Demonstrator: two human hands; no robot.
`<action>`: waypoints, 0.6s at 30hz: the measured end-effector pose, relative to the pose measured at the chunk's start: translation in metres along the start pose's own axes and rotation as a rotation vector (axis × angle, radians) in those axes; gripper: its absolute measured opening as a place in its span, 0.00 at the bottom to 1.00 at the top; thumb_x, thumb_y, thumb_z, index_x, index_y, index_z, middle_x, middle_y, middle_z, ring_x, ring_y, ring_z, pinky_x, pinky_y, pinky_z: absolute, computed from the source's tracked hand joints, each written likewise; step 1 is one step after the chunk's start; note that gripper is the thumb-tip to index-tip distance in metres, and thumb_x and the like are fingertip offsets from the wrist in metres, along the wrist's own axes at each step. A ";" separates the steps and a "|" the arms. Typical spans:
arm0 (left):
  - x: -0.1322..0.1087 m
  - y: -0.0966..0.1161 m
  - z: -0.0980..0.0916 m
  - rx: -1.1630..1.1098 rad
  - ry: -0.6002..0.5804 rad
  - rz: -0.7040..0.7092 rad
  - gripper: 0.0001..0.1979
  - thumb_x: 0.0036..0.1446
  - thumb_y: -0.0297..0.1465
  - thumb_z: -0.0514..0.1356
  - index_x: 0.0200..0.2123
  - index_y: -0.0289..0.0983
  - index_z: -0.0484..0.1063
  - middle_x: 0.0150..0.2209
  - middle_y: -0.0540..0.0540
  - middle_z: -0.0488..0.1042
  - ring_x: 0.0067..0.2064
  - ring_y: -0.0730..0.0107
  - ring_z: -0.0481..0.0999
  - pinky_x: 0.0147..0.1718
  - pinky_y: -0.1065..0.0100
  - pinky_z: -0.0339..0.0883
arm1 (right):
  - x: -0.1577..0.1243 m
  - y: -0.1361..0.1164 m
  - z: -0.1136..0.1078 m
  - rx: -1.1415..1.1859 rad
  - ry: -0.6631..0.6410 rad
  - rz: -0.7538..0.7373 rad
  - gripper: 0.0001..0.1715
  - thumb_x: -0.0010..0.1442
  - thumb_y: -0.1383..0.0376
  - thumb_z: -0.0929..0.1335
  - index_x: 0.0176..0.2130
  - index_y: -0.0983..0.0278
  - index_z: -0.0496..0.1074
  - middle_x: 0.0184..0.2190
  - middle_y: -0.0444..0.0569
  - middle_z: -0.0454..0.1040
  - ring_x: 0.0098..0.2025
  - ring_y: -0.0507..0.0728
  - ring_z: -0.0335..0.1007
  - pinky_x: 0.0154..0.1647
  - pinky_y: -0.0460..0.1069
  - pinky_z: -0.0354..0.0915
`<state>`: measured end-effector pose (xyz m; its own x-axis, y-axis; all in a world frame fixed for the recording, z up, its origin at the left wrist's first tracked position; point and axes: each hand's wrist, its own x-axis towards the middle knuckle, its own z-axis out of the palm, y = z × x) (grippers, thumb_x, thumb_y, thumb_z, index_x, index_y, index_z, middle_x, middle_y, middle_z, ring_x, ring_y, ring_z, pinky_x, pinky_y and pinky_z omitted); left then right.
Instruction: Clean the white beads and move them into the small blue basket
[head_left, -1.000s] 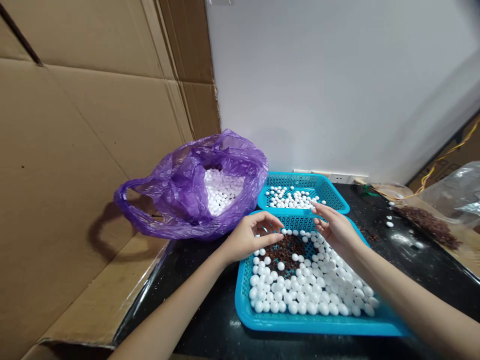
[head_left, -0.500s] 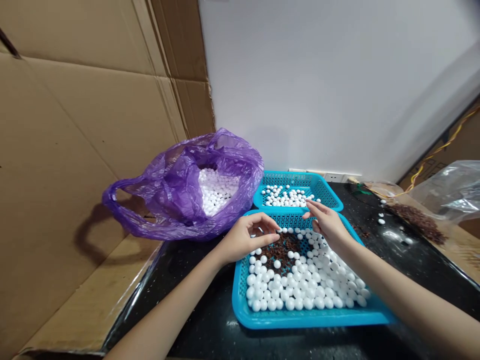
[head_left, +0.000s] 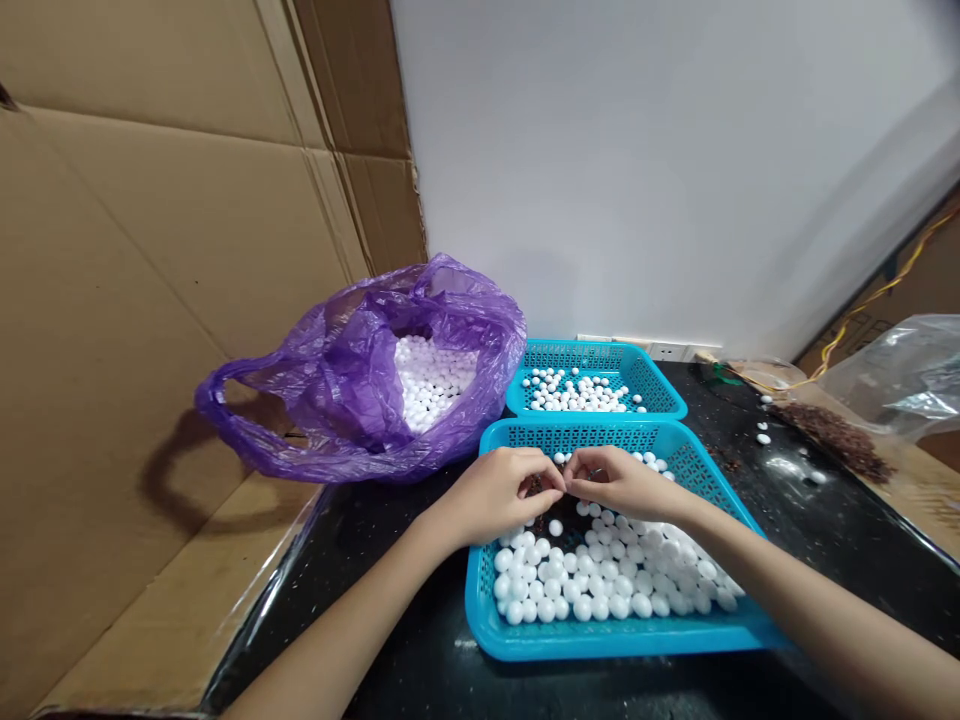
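Above the nearer blue basket (head_left: 525, 640), the fingertips of both hands come together. My left hand (head_left: 506, 492) has its thumb and fingers closed in a pinch. My right hand (head_left: 621, 482) reaches in from the other side, also pinched, its tips meeting the left ones. Anything between the fingers is too small or hidden to make out. Below them, many white balls (head_left: 619, 605) lie in the basket, mostly along its near and right sides. Dark brown shreds (head_left: 574, 530) show under the hands, partly covered by them.
Behind stands a second blue basket (head_left: 660, 392) with white balls (head_left: 581, 395). A purple plastic bag (head_left: 337, 385) holding more white balls (head_left: 435, 380) is at left, beside cardboard (head_left: 150, 250). At right, brown shreds (head_left: 836, 440) and a clear bag (head_left: 915, 375) lie near a yellow cable (head_left: 832, 345).
My right hand has come down and left from the basket's far side to meet my left hand. The left fingers have closed into a pinch.
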<state>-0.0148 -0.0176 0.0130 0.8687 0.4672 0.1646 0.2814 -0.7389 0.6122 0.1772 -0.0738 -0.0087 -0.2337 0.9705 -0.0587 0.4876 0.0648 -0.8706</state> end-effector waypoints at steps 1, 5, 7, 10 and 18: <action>0.000 0.000 -0.001 0.033 -0.038 0.002 0.07 0.54 0.28 0.57 0.34 0.38 0.75 0.32 0.49 0.75 0.31 0.72 0.71 0.30 0.71 0.61 | -0.001 0.000 0.001 -0.060 -0.001 -0.015 0.06 0.55 0.66 0.65 0.30 0.64 0.72 0.27 0.46 0.72 0.28 0.52 0.65 0.28 0.46 0.58; 0.001 0.001 -0.001 0.142 -0.120 -0.008 0.09 0.52 0.27 0.56 0.34 0.38 0.76 0.33 0.50 0.76 0.33 0.70 0.73 0.31 0.71 0.60 | -0.004 0.001 0.000 -0.178 -0.055 -0.020 0.07 0.54 0.69 0.65 0.32 0.65 0.72 0.26 0.45 0.72 0.26 0.51 0.64 0.26 0.45 0.57; 0.002 0.001 -0.001 0.190 -0.135 -0.020 0.09 0.52 0.26 0.56 0.33 0.39 0.76 0.32 0.50 0.76 0.34 0.69 0.73 0.32 0.70 0.60 | -0.005 0.000 -0.001 -0.215 -0.084 -0.019 0.07 0.52 0.70 0.65 0.32 0.65 0.73 0.23 0.43 0.70 0.24 0.50 0.63 0.24 0.45 0.56; 0.003 0.001 0.001 0.268 -0.170 -0.043 0.09 0.50 0.26 0.55 0.31 0.38 0.76 0.31 0.50 0.77 0.34 0.67 0.74 0.31 0.69 0.59 | -0.007 -0.002 0.000 -0.271 -0.118 -0.034 0.09 0.50 0.72 0.66 0.33 0.65 0.74 0.24 0.44 0.70 0.25 0.51 0.63 0.24 0.45 0.55; 0.005 0.004 0.000 0.346 -0.254 -0.035 0.07 0.48 0.28 0.56 0.28 0.38 0.74 0.29 0.50 0.76 0.31 0.67 0.74 0.28 0.70 0.57 | -0.010 -0.005 0.002 -0.352 -0.128 -0.162 0.11 0.48 0.73 0.68 0.34 0.64 0.75 0.33 0.47 0.72 0.33 0.53 0.66 0.31 0.46 0.58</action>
<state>-0.0098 -0.0183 0.0167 0.9168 0.3923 -0.0740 0.3950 -0.8642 0.3118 0.1749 -0.0841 -0.0045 -0.4235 0.9058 -0.0140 0.6888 0.3119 -0.6544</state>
